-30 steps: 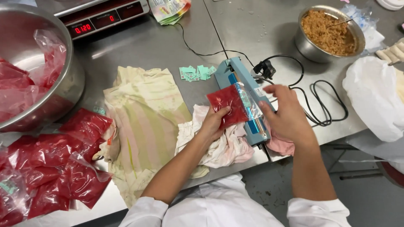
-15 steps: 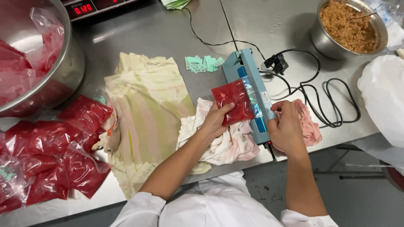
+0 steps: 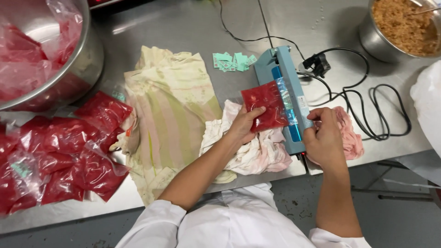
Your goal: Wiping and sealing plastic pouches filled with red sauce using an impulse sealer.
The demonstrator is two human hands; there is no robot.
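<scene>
The right hand had come down from beside the pouch to press the sealer shut; the left hand kept pinching the red pouch, its open edge under the bar.

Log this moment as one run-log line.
left hand: holds red pouch across sealer | right hand: on sealer arm | stained cloth under left hand

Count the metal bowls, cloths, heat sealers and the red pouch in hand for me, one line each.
Metal bowls: 2, a big one with red bags, a smaller one with brown shreds
Cloths: 3, striped, white, pink
Heat sealers: 1, blue
Red pouch held by the left hand: 1
Total: 7
</scene>
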